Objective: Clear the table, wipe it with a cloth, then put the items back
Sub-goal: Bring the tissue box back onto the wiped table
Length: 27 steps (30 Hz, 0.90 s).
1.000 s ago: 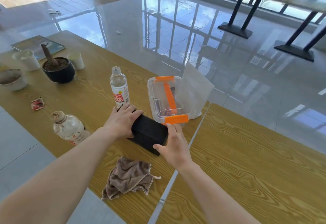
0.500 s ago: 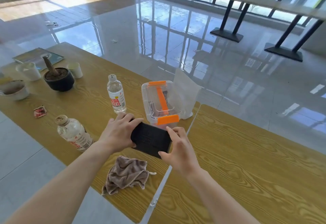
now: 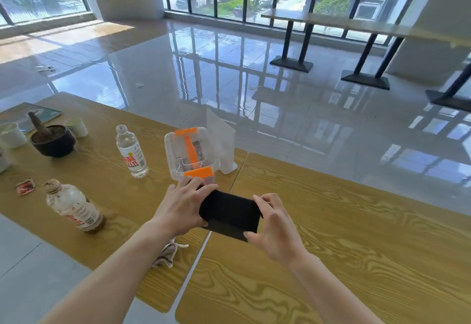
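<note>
A black box [image 3: 229, 213] hangs above the seam between two wooden tables, gripped at its left end by my left hand [image 3: 181, 208] and at its right end by my right hand [image 3: 273, 227]. Just beyond it stands a clear plastic container with orange latches [image 3: 191, 153]. A brown cloth [image 3: 167, 255] lies crumpled on the left table [image 3: 102, 170], mostly hidden under my left forearm. On that table also stand a clear water bottle [image 3: 131, 151] and a lying bottle with a white label [image 3: 74, 207].
Further left are a black pot with a stump [image 3: 53, 140], two paper cups [image 3: 76, 127], a red wrapper [image 3: 25, 186] and a booklet [image 3: 25, 116]. A translucent sheet [image 3: 220, 142] stands behind the container. The right table [image 3: 356, 247] shows bare wood. Glossy floor lies beyond.
Both hands have lifted the black box off the left table and carried it right, towards the seam. The view has tilted upward.
</note>
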{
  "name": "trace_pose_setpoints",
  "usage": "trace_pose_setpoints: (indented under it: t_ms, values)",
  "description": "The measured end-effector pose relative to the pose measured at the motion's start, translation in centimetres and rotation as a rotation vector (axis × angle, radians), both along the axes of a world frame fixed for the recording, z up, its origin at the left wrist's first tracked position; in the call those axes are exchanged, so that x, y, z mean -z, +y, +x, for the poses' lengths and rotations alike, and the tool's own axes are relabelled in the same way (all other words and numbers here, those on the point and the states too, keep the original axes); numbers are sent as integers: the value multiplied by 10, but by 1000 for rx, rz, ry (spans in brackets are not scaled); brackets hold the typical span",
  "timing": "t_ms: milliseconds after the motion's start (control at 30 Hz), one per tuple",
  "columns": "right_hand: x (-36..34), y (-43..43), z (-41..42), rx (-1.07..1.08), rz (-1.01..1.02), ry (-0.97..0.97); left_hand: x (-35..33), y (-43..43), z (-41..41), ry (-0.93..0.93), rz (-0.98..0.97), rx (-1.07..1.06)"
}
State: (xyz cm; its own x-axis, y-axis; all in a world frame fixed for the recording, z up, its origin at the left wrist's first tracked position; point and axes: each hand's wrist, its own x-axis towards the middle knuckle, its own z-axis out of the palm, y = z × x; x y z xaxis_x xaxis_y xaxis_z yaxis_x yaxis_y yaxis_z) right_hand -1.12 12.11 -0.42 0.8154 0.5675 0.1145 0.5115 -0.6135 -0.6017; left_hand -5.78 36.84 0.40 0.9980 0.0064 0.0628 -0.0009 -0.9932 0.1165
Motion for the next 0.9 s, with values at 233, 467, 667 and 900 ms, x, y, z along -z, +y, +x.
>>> trace_pose_setpoints:
  t_ms: [233, 467, 667, 900]
  values:
    - [-12, -106, -2, 104, -12, -8, -7, -102, 20, -33, 1, 96]
    - [-22, -207, -10, 197, -23, -22, -14, -202, 34, -60, -30, 195]
    - [-31, -278, -19, 310, -41, -33, -16, -274, 53, -57, -79, 312]
    - [-38, -335, -40, 521, -64, -7, -18, -340, 79, -47, -114, 498]
